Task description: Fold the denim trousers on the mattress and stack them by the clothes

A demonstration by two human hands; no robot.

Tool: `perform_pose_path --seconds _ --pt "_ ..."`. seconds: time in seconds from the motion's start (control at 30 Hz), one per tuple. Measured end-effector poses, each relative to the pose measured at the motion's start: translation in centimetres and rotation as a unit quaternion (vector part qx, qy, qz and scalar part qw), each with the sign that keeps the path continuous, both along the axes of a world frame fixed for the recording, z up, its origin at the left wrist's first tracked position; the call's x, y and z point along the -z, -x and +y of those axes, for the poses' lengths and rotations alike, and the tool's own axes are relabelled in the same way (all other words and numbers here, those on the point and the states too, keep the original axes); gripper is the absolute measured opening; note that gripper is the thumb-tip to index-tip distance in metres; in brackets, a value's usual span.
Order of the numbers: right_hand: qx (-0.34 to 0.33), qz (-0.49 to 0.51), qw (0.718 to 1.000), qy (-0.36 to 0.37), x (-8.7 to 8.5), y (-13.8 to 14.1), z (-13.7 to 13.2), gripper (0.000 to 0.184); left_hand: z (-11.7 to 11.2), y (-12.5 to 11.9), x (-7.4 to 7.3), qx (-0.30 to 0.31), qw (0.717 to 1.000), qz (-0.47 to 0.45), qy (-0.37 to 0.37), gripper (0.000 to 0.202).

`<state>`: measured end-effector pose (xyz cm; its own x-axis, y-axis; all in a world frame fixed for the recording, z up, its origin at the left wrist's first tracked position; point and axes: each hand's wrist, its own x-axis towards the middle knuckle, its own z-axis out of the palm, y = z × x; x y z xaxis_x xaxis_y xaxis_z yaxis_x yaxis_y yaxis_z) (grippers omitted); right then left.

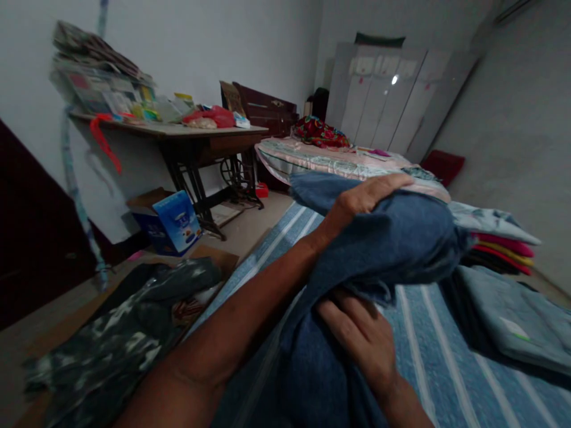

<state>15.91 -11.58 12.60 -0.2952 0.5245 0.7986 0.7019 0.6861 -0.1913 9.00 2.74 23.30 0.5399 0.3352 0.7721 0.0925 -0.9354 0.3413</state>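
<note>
A pair of blue jeans is bunched up in front of me, raised above a blue striped sheet. My left hand reaches across the top of the denim and grips it, its fingertips partly lost in the folds. Lower down, my right hand has its fingers curled into the cloth, under a frayed edge. The lower part of the jeans hangs toward me, between my forearms.
Folded grey-blue clothes lie at the right, before a colourful folded stack. Camouflage clothing lies on cardboard at left. Beyond stand a blue box, a sewing-machine table, another bed and a wardrobe.
</note>
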Motion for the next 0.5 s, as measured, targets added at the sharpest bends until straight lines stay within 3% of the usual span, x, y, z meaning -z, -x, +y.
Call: perform_pose_path --seconds 0.07,0.13,0.23,0.3,0.4,0.5 --pt "0.023 -0.018 0.997 0.077 1.6 -0.5 -0.2 0.048 0.5 -1.0 2.5 0.013 0.997 0.074 0.012 0.043" --pt "0.041 -0.025 0.983 0.180 3.7 -1.0 -0.2 0.048 1.2 -0.2 5.8 -0.073 0.986 0.133 0.069 0.037" --pt "0.049 -0.013 0.942 0.332 6.9 -1.6 0.0 0.045 1.4 3.3 10.7 -0.138 0.943 0.234 0.191 0.032" --pt "0.052 0.022 0.925 0.377 8.4 -2.0 0.1 0.044 0.5 6.2 13.3 -0.143 0.915 0.260 0.272 0.029" --pt "0.032 0.080 0.916 0.393 9.2 -2.3 0.1 0.043 -2.0 10.0 15.7 -0.199 0.891 0.236 0.332 0.030" --pt "0.006 0.136 0.908 0.397 8.9 -2.5 0.3 0.038 -4.9 12.6 16.4 -0.255 0.859 0.209 0.392 0.035"
